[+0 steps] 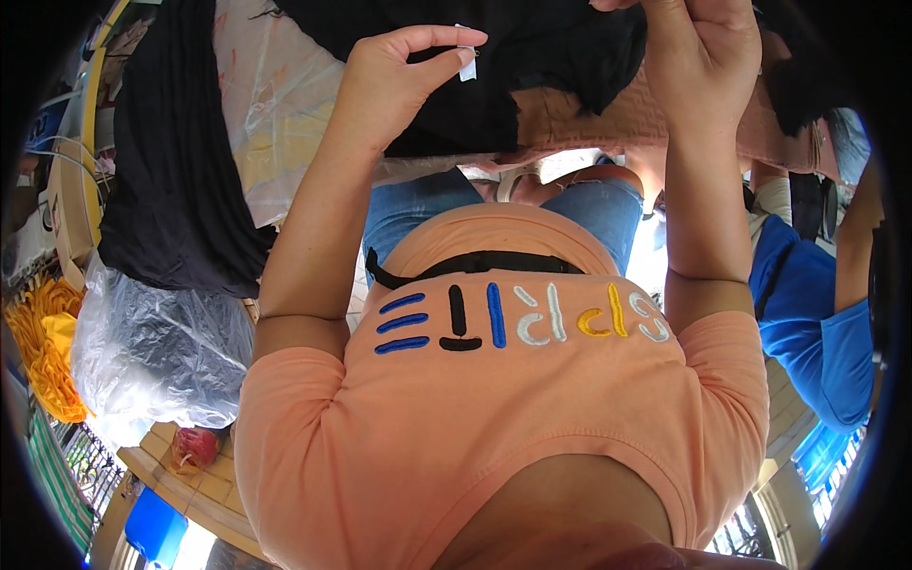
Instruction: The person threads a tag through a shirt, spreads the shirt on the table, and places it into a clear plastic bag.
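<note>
Left hand point(407, 74): far side, left of centre, grasping a small white label point(466, 70) between thumb and index finger
White label: narrow strip in that pinch, its ends showing on both sides of the fingers, above black fabric point(560, 43)
Right hand point(708, 52): far right, level with the left one and well apart from it, cut off by the edge of view; I cannot tell whether it grasps anything
Black fabric: spread between the hands, its uneven near edge lying over a brown cardboard sheet point(608, 122)
Clear plastic sheet point(271, 104): just left of the left forearm, a long black cloth point(166, 180) draped beside it
Near left: a crumpled clear plastic bag point(157, 347) next to a yellow-orange fabric bundle point(52, 332)
Right side: a co-worker's blue shirt point(812, 318), beyond the right arm
</note>
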A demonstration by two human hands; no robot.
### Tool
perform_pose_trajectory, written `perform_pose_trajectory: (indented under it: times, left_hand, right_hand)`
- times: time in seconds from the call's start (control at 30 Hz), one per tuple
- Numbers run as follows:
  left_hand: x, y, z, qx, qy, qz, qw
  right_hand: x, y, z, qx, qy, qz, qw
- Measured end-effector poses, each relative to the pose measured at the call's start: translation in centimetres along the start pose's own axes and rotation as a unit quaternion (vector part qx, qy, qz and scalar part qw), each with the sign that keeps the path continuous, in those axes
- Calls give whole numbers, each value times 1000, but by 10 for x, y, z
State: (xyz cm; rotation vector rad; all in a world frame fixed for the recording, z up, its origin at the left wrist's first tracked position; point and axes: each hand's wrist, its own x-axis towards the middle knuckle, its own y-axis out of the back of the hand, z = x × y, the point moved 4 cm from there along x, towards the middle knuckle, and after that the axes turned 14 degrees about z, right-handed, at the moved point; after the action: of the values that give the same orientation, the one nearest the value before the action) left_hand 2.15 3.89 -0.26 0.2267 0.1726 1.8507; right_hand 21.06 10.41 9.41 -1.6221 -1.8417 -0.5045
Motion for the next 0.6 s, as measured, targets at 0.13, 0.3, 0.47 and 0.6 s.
perform_pose_trajectory:
  times: [0.13, 0.3, 0.47, 0.6]
  left_hand:
    - [1, -2, 2, 17, -11, -2, 1000]
    - [1, 0, -1, 22, -10, -2, 1000]
    - [0, 1, -1, 25, -9, -1, 1000]
    - [0, 0, 0, 16, -14, -6, 1000]
  right_hand:
    - [2, 3, -2, -2, 12, 0, 1000]
    - [3, 2, -1, 16, 6, -4, 1000]
    - [2, 1, -5, 4, 3, 3, 1000]
    - [3, 2, -9, -10, 20, 12, 1000]
